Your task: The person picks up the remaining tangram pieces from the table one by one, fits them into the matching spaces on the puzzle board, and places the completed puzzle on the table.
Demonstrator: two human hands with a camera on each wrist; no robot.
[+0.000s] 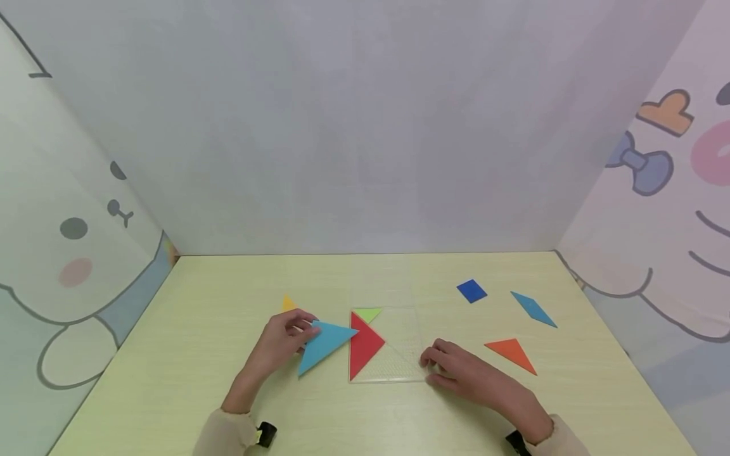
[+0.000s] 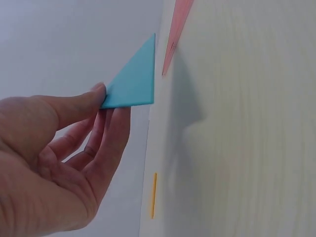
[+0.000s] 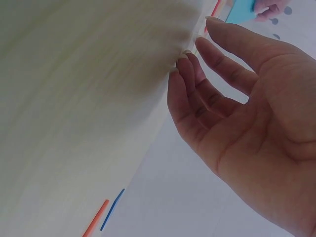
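Observation:
My left hand [image 1: 279, 339] pinches a large light-blue tangram triangle [image 1: 326, 347] between thumb and fingers. In the left wrist view this triangle [image 2: 136, 81] is raised above the tabletop, where a shadow falls. One tip of it overlaps a red triangle [image 1: 365, 345] in the head view. That red piece lies along the left side of a clear square tray [image 1: 402, 370], with a small green triangle [image 1: 367, 313] at the tray's upper left. Beside the tray's right edge is my right hand [image 1: 470, 373], its fingers [image 3: 177, 94] loosely bent and nothing held in them.
A yellow piece [image 1: 289, 303], partly hidden, lies behind my left hand. To the right are a dark-blue square [image 1: 472, 291], a blue parallelogram [image 1: 534, 309] and an orange triangle [image 1: 513, 354]. A pale wall [image 1: 365, 126] rises at the table's far edge.

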